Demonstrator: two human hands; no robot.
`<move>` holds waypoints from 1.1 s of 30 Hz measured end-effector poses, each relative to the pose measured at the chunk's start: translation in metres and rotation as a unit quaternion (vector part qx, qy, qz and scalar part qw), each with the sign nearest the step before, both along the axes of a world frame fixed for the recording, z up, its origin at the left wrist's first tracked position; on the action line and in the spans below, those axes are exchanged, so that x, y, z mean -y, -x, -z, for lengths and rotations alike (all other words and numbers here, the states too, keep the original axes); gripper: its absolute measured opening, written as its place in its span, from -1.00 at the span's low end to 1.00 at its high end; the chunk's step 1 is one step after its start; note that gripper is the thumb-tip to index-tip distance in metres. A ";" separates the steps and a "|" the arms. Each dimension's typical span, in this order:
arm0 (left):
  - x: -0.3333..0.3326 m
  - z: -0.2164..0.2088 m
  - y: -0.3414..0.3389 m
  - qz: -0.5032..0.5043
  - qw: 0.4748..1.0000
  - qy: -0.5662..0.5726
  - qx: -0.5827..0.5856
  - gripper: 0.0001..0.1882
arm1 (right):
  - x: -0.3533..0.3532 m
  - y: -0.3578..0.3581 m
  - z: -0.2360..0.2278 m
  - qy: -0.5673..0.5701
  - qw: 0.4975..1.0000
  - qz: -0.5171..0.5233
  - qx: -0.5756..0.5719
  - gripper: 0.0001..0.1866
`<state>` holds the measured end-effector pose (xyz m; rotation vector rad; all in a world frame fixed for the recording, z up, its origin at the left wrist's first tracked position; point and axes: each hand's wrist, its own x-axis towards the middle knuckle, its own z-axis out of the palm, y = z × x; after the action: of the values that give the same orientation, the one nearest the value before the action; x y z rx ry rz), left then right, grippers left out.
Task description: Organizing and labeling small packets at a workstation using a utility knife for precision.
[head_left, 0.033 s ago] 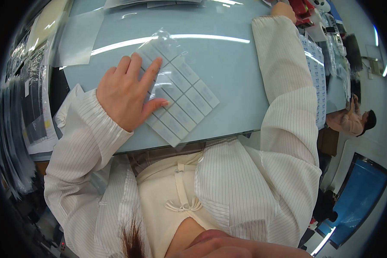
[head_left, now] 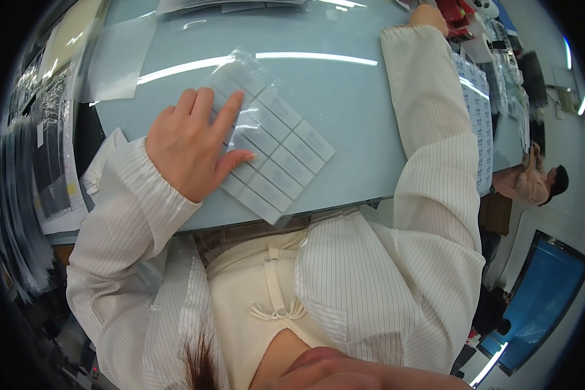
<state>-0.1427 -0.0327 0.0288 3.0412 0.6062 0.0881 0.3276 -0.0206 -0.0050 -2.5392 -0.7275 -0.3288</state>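
A transparent plastic bag (head_left: 276, 140) holding flat white rectangular pieces in a grid lies tilted on the desk in front of me. Its lower corner reaches the desk's near edge. My left hand (head_left: 192, 136) rests over the bag's left side, thumb and index finger apart and stretched across it, the other fingers lightly bent. At the far right, my right hand (head_left: 430, 16) reaches to the top of the view beside a red object (head_left: 458, 16). Its fingers are mostly hidden, so what it touches does not show.
The desk (head_left: 344, 117) has a glossy pale blue-grey top. A translucent sheet (head_left: 114, 62) lies at the left, beside hanging dark strips (head_left: 19, 195). A sheet of small blue-printed labels (head_left: 476, 97) lies right of my right arm. Another person (head_left: 533, 182) is farther right.
The bag has shifted slightly to the right and toward me under my left hand. That hand has barely moved, and my right arm stays in place.
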 end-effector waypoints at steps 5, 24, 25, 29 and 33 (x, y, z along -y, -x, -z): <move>-0.004 0.004 -0.001 0.016 0.999 0.033 0.013 -0.48 | 0.020 0.027 -0.024 0.298 0.948 0.028 0.112 -0.61; -0.022 0.015 0.018 0.047 0.988 0.108 0.102 -0.41 | 0.074 0.272 -0.027 0.088 0.863 -0.495 -0.046 -0.81; -0.023 0.016 0.018 0.041 0.987 0.114 0.105 -0.41 | 0.073 0.273 -0.027 0.089 0.861 -0.499 -0.046 -0.81; -0.024 0.016 0.018 0.037 0.986 0.125 0.102 -0.40 | 0.073 0.275 -0.023 0.053 0.861 -0.499 -0.076 -0.81; -0.025 0.014 0.019 0.017 0.988 0.120 0.092 -0.37 | 0.071 0.278 -0.016 -0.021 0.848 -0.523 -0.079 -0.82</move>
<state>-0.1619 -0.0081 0.0153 2.7702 0.5110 0.2711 0.0495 -0.0914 0.0105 -1.7257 -1.8245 0.2381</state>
